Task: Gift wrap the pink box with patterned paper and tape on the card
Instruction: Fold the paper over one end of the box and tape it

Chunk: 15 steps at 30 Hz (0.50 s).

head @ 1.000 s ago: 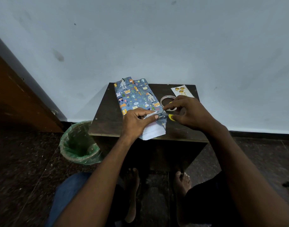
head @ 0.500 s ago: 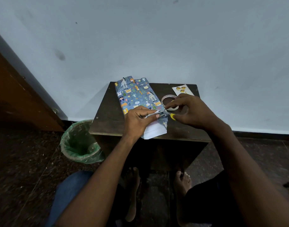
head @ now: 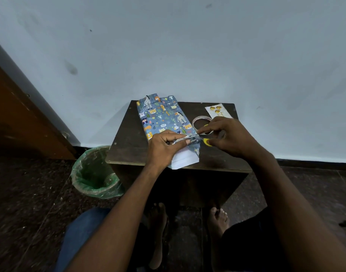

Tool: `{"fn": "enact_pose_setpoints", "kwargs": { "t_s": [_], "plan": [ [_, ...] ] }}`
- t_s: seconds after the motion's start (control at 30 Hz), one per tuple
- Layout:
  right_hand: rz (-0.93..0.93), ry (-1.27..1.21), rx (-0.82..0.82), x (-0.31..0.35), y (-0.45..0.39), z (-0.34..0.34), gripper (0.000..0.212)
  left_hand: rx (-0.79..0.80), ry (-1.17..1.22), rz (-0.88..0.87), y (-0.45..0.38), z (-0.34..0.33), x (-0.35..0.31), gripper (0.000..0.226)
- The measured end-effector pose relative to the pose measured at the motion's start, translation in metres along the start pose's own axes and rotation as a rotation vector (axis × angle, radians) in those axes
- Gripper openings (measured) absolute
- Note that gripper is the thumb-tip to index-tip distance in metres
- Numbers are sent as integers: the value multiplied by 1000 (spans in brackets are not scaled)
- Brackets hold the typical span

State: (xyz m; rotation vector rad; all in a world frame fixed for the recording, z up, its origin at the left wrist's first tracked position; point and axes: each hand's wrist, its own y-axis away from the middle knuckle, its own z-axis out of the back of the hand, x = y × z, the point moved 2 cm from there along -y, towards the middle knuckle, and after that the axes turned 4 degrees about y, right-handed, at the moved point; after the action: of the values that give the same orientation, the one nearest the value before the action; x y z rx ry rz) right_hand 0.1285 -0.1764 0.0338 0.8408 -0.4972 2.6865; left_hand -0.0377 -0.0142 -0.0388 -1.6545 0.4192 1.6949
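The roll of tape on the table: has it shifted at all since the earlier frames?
No. The roll of tape lies as before, between the wrapped box and the card, partly under the right hand.

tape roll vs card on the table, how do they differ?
The tape roll is a ring with an open middle; the card is a flat pale rectangle with gold balloons printed on it. The tape roll is partly hidden behind the right hand; the card is fully in view, beyond that hand. The tape roll sits nearer the wrapped box than the card does. Both lie on the dark table, untouched.
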Motion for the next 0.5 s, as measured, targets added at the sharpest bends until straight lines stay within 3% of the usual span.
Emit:
{"fn": "enact_pose_setpoints", "kwargs": {
  "t_s": [0.5],
  "plan": [
    [12,-121,17,0,0,0,43,4,21,14,0,0,-2,20]
  ]
}}
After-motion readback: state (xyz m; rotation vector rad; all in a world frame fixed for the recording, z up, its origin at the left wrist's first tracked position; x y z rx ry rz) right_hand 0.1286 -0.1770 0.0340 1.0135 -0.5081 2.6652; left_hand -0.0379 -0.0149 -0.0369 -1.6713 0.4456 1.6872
